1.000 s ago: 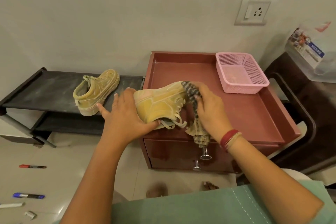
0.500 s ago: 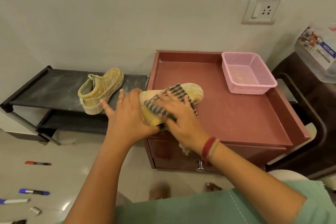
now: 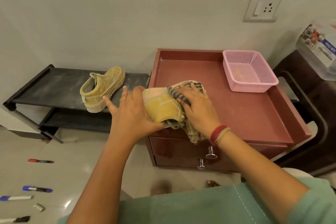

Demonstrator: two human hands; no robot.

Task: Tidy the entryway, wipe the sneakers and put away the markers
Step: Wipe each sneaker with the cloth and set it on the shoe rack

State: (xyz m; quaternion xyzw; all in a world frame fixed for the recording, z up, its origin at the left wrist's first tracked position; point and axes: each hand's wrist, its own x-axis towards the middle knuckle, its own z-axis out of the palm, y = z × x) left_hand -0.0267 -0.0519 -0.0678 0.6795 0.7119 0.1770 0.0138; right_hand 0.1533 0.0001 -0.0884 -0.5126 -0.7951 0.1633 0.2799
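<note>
A yellow sneaker (image 3: 161, 106) lies on its side at the front left of the red-brown cabinet top (image 3: 241, 109). My left hand (image 3: 131, 114) grips its heel end, thumb under the collar. My right hand (image 3: 197, 107) presses a striped checked cloth (image 3: 183, 94) flat against the sneaker's upper; the cloth's tail hangs over the cabinet front. The second yellow sneaker (image 3: 101, 89) stands on the black shoe rack (image 3: 45, 87). Several markers lie on the floor at the lower left, among them a red marker (image 3: 40, 160) and a blue marker (image 3: 37, 189).
A pink mesh basket (image 3: 250, 71) sits at the back right of the cabinet top. Two drawer knobs (image 3: 211, 152) stick out below my right wrist. A dark chair (image 3: 312, 114) stands to the right, a wall socket (image 3: 262, 7) above.
The cloth under my right hand slid back and forth along the sneaker, which rolled on the cabinet top. My left hand kept its grip on the heel. The camera shifted slightly.
</note>
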